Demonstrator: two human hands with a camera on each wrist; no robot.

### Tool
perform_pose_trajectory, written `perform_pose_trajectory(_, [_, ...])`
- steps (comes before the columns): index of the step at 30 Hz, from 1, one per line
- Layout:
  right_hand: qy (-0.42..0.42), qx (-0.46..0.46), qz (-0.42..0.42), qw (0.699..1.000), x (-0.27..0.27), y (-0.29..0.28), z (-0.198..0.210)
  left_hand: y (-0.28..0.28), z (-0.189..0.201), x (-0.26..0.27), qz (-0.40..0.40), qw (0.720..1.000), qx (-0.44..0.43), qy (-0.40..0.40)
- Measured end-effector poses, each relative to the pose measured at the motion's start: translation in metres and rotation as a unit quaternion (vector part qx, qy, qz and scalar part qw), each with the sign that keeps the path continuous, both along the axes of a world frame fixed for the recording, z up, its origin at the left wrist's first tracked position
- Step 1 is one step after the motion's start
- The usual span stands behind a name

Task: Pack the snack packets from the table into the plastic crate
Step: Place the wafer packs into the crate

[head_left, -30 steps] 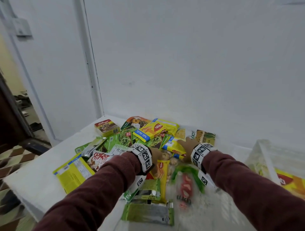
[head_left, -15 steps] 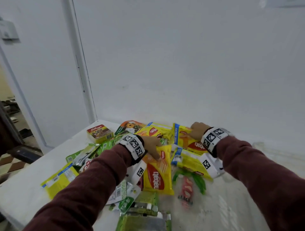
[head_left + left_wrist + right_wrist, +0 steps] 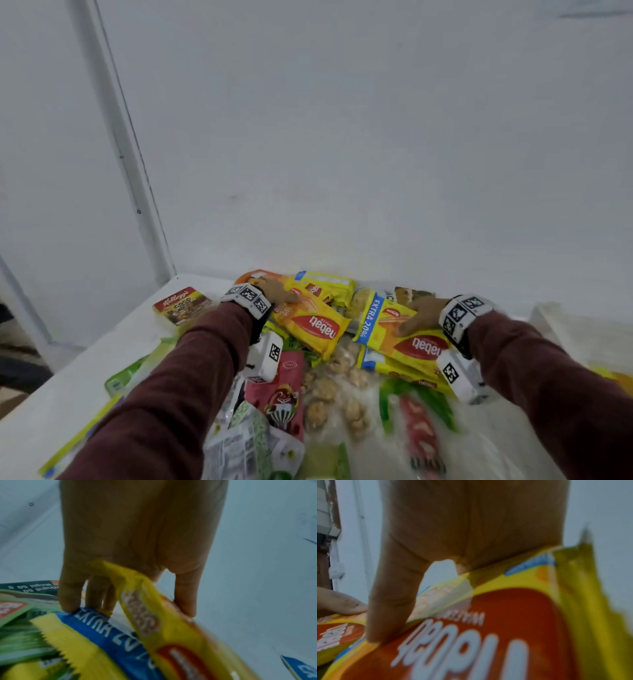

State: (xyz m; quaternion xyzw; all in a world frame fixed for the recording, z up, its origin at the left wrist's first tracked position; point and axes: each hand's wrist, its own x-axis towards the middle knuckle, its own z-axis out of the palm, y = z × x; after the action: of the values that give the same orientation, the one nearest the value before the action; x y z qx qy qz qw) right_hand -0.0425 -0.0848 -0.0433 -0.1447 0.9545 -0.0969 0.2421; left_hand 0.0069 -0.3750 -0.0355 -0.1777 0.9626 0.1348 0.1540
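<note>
A heap of snack packets covers the white table [image 3: 102, 359]. My left hand [image 3: 284, 296] pinches one end of a yellow Nabati wafer packet [image 3: 317, 327], which tilts up off the heap. In the left wrist view that yellow packet [image 3: 171, 631] sits between thumb and fingers, above another packet with a blue band [image 3: 106, 635]. My right hand [image 3: 414, 318] grips a second yellow Nabati packet [image 3: 416, 346], thumb on top [image 3: 390, 601], fingers hidden under the packet [image 3: 488, 628]. The clear plastic crate's edge [image 3: 555, 325] shows blurred at far right.
A Kellogg's Coco box [image 3: 180, 305] lies at the back left. Green packets [image 3: 130, 373], a pink packet [image 3: 284, 394], a clear bag of nuts [image 3: 339, 394] and a red-green packet [image 3: 419, 421] lie in front. The white wall [image 3: 342, 137] stands right behind the heap.
Both hands have taken hold of yellow Nabati packets and raised them from the heap. The left hand moved farther back; the right came back toward me with its packet.
</note>
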Motion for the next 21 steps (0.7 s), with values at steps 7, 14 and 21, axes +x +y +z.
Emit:
perform_pose_trajectory(7, [-0.037,0.091,0.042,0.994,0.018,-0.009,0.011,-0.001,-0.003,-0.016,-0.029,0.998,0.014,-0.051])
perform_pose_trajectory(14, [-0.008,0.051,0.032,0.998,0.025,-0.011,0.011,-0.005,-0.001,-0.020,-0.071,0.993,0.093,-0.016])
perform_pose_trajectory(21, [0.057,-0.012,0.040,0.997,0.041,-0.013,0.027,-0.001,0.016,-0.013,-0.082,0.984,0.141,0.069])
